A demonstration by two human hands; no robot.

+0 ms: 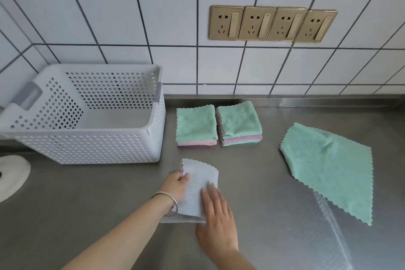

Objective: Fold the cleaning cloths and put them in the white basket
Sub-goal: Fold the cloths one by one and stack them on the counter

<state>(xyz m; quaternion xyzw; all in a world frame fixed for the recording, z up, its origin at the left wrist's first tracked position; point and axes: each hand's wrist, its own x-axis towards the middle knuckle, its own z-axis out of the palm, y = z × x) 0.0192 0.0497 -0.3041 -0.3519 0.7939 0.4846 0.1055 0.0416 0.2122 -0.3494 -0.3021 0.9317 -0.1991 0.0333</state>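
Blue cloth (197, 184) on counter (263, 215) is pinched at its left edge by left hand (175, 184); pressed flat under open-fingered right hand (215, 215). Basket (98, 144) nearby.

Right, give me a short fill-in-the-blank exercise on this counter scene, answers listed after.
1. The white basket holds ____ cloths.
2. The unfolded cloth lying at the right is ____ in colour.
3. Between the basket and that cloth stand ____ stacks of folded cloths, the left stack and the right stack.
4. The right hand lies flat on a pale ____ cloth, whose edge the left hand pinches.

Answers: no; green; two; blue
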